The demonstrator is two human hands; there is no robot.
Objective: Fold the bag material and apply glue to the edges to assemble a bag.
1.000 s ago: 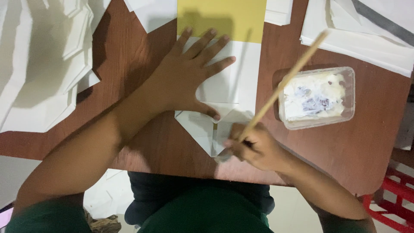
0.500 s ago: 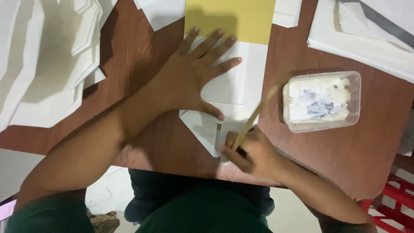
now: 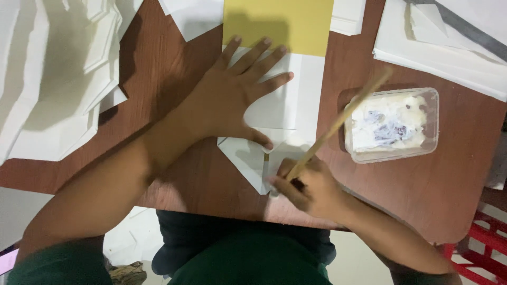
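Our left hand (image 3: 232,100) presses flat, fingers spread, on a white folded paper (image 3: 280,119) on the brown table (image 3: 174,174). Our right hand (image 3: 309,187) grips a wooden stick (image 3: 338,126) at the paper's lower flap; a clear tub of white paste (image 3: 392,125) sits just right.

matt white paper envelope (image 3: 280,116), matt yellow paper sheet (image 3: 278,24), slim bare-wood stick (image 3: 338,126), clear glossy plastic tub (image 3: 392,125), smooth reddish wood-look worktop (image 3: 174,79)
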